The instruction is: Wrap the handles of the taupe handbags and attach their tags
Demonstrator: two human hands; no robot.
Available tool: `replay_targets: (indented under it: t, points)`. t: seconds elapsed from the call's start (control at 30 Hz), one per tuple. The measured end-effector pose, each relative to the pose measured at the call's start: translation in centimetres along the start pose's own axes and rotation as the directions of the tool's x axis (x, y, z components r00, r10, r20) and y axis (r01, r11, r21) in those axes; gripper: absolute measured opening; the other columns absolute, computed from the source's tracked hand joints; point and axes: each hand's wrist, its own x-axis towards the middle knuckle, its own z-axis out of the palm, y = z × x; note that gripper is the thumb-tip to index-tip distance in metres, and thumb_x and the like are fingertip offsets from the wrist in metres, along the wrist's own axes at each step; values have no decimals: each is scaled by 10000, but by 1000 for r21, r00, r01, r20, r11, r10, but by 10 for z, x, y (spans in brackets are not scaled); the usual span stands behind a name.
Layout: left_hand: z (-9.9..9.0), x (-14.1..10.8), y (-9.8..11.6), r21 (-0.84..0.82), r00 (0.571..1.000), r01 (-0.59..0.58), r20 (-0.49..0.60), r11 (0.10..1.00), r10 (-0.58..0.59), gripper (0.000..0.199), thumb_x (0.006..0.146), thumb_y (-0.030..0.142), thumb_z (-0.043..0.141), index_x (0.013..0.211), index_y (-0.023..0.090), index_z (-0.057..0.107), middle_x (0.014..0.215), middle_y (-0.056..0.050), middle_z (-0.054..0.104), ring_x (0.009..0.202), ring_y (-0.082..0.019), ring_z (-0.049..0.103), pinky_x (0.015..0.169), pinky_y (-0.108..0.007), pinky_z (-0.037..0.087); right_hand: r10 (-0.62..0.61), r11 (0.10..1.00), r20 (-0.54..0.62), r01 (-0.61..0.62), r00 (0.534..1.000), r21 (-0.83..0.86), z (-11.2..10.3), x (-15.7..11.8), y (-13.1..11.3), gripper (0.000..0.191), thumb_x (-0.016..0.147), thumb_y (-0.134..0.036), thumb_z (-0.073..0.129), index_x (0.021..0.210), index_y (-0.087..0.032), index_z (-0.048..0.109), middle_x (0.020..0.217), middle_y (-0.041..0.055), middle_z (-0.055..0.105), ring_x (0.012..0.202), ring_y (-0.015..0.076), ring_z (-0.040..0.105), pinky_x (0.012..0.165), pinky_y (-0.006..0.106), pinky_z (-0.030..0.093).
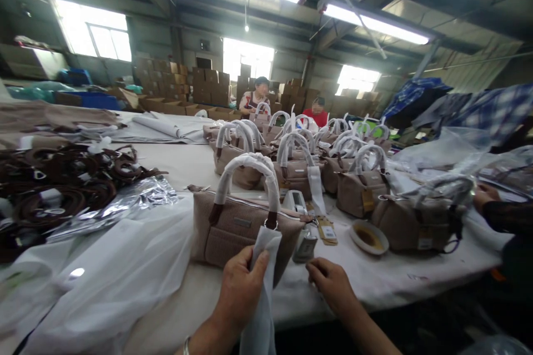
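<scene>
A brown ribbed handbag (237, 233) stands upright before me, its two handles (247, 163) wrapped in white material. My left hand (244, 283) pinches a white wrapping strip (268, 241) against the bag's front, just below the metal ring of one handle. The strip hangs down past my wrist. My right hand (333, 283) is to the right of the bag, fingers curled together over the table; whether they hold anything small cannot be seen. Just beyond those fingertips is a small grey object (306, 245), its kind unclear. A tan tag (327, 231) lies behind it.
Several similar handbags (297, 169) fill the table behind. A shallow dish (369, 237) with brown contents sits at right, near another person's hand (485, 197). Coiled brown straps (54, 194) and white sheeting (125, 272) lie at left. Two people (255, 97) are across the table.
</scene>
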Motion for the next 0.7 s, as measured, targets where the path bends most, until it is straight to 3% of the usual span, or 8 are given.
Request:
replay_targets:
  t: [0.1, 0.2, 0.3, 0.47, 0.7]
  points:
    - [2, 1, -1, 13, 1000, -25, -3, 1000, 25, 352, 870, 478, 546, 888, 167, 710, 782, -35, 707, 766, -213, 625, 711, -277, 456, -153, 972, 232, 104, 961, 209, 0, -23, -44, 312, 865, -421, 592, 696, -171, 668, 607, 2, 607, 490, 118, 472, 493, 242, 379]
    - [2, 0, -1, 46, 999, -51, -15, 998, 52, 317, 882, 439, 541, 891, 170, 710, 786, -32, 713, 767, -209, 636, 725, -278, 457, -329, 929, 299, 249, 896, 274, 9, -24, -95, 286, 888, -375, 604, 716, -164, 693, 646, 11, 629, 545, 118, 515, 534, 238, 419]
    - [0, -3, 1, 33, 996, -92, -1, 995, 92, 288, 886, 405, 548, 935, 174, 713, 822, -35, 727, 787, -209, 653, 727, -274, 467, -432, 898, 321, 368, 843, 243, 24, -9, -125, 225, 883, -314, 606, 765, -163, 725, 679, 15, 657, 625, 142, 580, 598, 248, 462]
    - [-1, -4, 2, 22, 989, -147, -21, 989, 148, 291, 912, 405, 537, 994, 195, 720, 879, -40, 742, 811, -202, 668, 754, -267, 481, -363, 931, 277, 360, 890, 60, 38, 13, -127, 234, 856, -279, 603, 682, -167, 712, 633, -2, 652, 612, 145, 582, 575, 237, 451]
    - [3, -3, -4, 52, 972, -230, -31, 972, 231, 236, 935, 318, 515, 1008, 200, 706, 936, -46, 743, 860, -194, 675, 797, -272, 486, -248, 956, 274, 281, 929, -89, 34, 16, -130, 256, 830, -317, 627, 637, -165, 699, 615, 2, 660, 598, 140, 587, 566, 232, 428]
